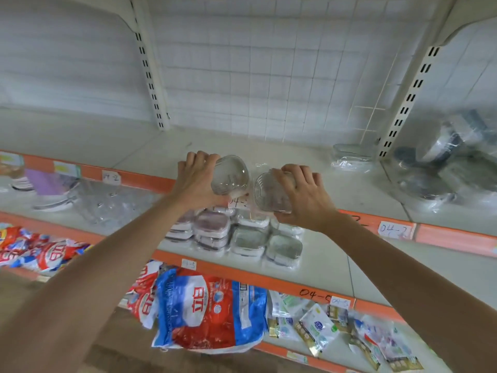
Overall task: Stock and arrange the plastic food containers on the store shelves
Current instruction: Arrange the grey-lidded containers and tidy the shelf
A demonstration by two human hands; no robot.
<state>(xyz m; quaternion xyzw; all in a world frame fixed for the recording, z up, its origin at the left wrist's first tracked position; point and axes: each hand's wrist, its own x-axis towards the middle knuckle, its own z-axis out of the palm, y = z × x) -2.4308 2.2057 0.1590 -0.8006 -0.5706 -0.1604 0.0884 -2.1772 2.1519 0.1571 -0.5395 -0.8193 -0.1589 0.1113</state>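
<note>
My left hand (194,175) grips a clear plastic food container (229,175), tilted, above the front edge of the upper white shelf (269,154). My right hand (301,192) grips a second clear container (269,193) right beside the first; the two nearly touch. Both are wrapped in thin clear film. On the shelf below sit several wrapped stacks of square containers (236,236), partly hidden by my hands. One more wrapped container stack (351,156) lies at the back right of the upper shelf.
Orange price strips (443,235) with handwritten labels edge each shelf. Clear bags and purple items (51,184) lie at left, wrapped grey ware (451,168) in the right bay. Red and blue bags (209,308) and small packets (322,327) fill the lowest shelf. Slotted uprights flank the bay.
</note>
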